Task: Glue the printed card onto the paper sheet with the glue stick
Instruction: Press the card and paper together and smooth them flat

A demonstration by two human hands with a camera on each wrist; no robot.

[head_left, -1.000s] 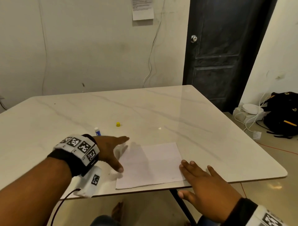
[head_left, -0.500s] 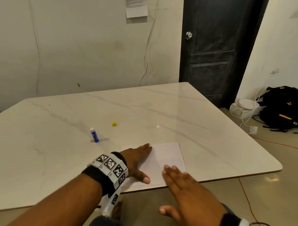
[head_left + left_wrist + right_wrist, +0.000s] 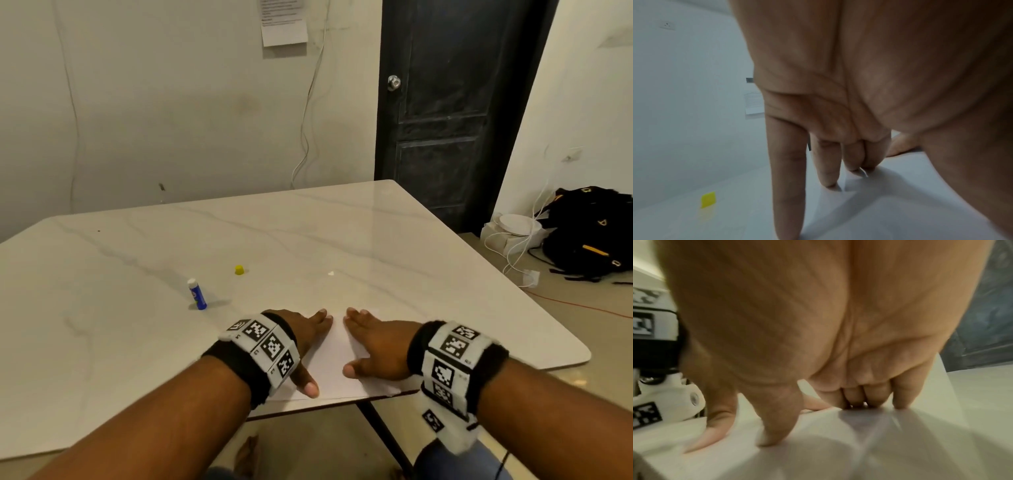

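Note:
A white paper sheet (image 3: 334,359) lies at the near edge of the marble table (image 3: 411,260). My left hand (image 3: 308,337) presses flat on the sheet's left part, fingers straight. My right hand (image 3: 371,346) lies flat on its right part, fingers straight, thumb spread toward the left hand. In the wrist views the left hand (image 3: 830,154) and the right hand (image 3: 838,394) both touch the white surface (image 3: 890,443) with their fingertips. The blue glue stick (image 3: 197,294) stands uncapped to the left, and its yellow cap (image 3: 239,269) sits apart, also seen as the yellow cap (image 3: 708,199). No printed card can be told apart.
A small white scrap (image 3: 330,273) lies mid-table. Behind the table are a wall and a dark door (image 3: 455,102). On the floor at right sit a black backpack (image 3: 589,236), white cables and a white box (image 3: 513,233).
My left hand moved right, from beside the glue stick onto the sheet. My right hand came up from the table's edge onto the sheet, and both now lie side by side.

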